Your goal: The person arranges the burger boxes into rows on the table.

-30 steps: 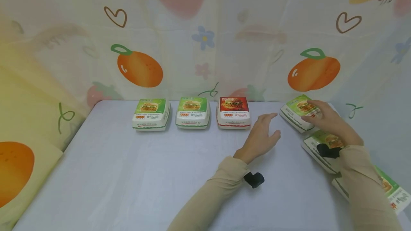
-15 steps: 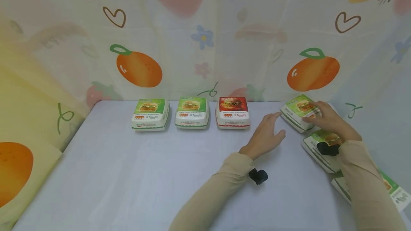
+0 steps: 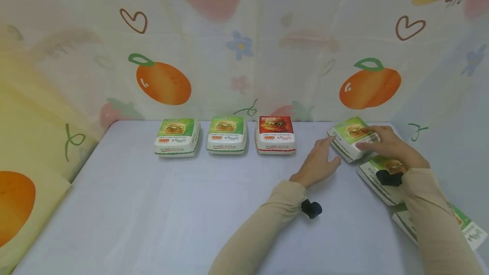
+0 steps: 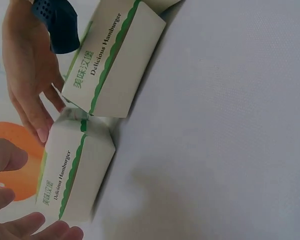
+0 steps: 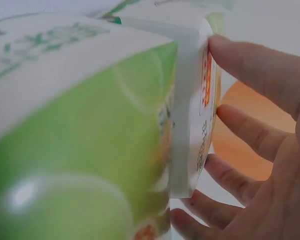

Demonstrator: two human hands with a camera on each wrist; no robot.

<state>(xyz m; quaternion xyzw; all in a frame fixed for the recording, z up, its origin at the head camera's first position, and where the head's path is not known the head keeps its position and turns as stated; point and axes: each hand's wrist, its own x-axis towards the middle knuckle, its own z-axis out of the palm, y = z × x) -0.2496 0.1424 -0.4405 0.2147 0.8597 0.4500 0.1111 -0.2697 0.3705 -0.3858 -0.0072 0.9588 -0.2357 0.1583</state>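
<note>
A green-topped burger box (image 3: 348,136) lies at the back right of the table, turned at an angle. My right hand (image 3: 376,140) lies over its top and right end, fingers (image 5: 250,70) curled round the box's edge (image 5: 190,115). My left hand (image 3: 324,152) is flat and relaxed, its fingertips touching the box's left side. In the left wrist view the same box (image 4: 77,175) sits between my left fingertips (image 4: 25,227) and my right hand (image 4: 30,90).
Two green boxes (image 3: 177,136) (image 3: 226,134) and a red box (image 3: 275,134) stand in a row along the back of the lavender table (image 3: 172,207). Two more green boxes (image 3: 376,176) (image 3: 464,226) lie along the right edge. A printed curtain hangs behind.
My left hand has moved right and forward until its fingertips met the box. The right hand has settled lower on the box, which has shifted slightly left.
</note>
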